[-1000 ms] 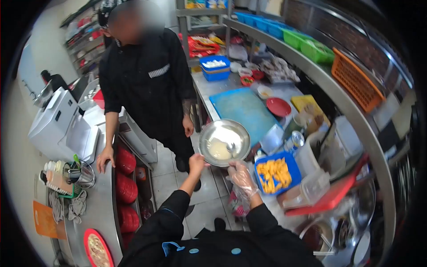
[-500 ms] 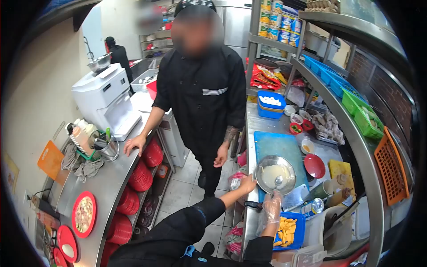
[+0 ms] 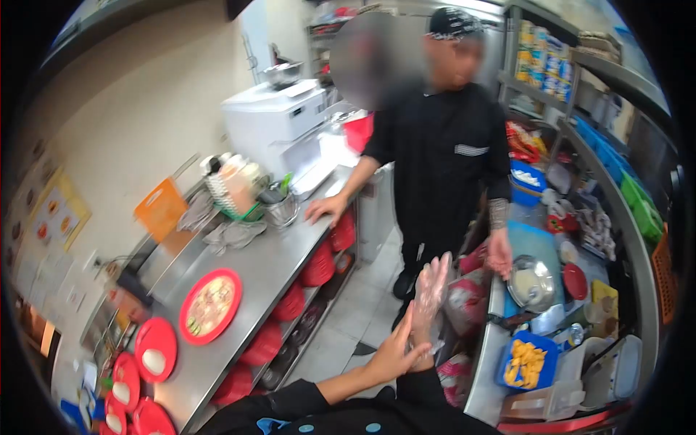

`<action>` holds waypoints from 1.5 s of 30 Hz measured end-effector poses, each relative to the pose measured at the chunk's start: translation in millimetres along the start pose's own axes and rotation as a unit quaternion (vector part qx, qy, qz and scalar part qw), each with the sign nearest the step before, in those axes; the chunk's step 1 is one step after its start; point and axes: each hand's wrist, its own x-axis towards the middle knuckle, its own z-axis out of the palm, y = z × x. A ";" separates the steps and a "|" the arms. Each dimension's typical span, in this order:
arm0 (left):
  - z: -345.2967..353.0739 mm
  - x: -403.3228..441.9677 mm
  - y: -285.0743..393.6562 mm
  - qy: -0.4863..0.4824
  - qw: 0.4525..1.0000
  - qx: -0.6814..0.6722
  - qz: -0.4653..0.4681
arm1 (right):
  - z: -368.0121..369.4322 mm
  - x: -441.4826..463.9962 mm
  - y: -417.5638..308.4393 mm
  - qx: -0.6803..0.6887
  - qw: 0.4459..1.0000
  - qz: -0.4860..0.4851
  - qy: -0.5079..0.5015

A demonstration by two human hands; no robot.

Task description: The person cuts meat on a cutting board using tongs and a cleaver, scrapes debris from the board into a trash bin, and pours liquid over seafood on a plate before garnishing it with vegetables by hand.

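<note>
- Posters [image 3: 59,210], pinned to a pale wall.
- Small red plates, each with a white mound, foremost [image 3: 170,344] at the near end of the left counter [image 3: 264,275], bare steel.
- Orange board [image 3: 161,210], upright at that counter's wall-side edge.
- Large red plate [image 3: 230,312] of mixed pale food, by the same counter's near end.
- White machine [image 3: 268,116], far end.
- Stacked red dishes [image 3: 319,268], under the aisle edge, above pale floor tiles [image 3: 319,362].
- Left hand [image 3: 395,353], partly curled against the right wrist; cannot tell whether pinching.
- Right hand [image 3: 429,299], fingers straight and upward, palm unfolded.
- Plastic glove [image 3: 435,278], clear, shiny, wrinkled, loose at the cuff; on the right hand, above the aisle, left of the right counter's [image 3: 484,384] left edge.
- Person [image 3: 449,159] in black, facing, one palm on the left counter's aisle edge.
- Steel bowl [image 3: 531,283], pale contents, near the right counter's left edge.
- Blue tray [image 3: 549,365] of orange-yellow pieces, nearer the front.
</note>
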 end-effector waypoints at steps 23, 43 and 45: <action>-504.2 -492.4 19.3 0.552 0.702 0.386 -0.233 | 358.8 -247.4 26.5 0.091 0.918 0.247 -0.298; -778.3 -768.4 -79.0 0.342 0.361 0.677 -0.542 | 435.4 -369.5 -2.7 -0.120 0.837 0.126 -0.518; -778.7 -766.7 -78.4 0.316 0.355 0.666 -0.574 | 438.1 -372.0 -4.8 -0.153 0.826 0.110 -0.531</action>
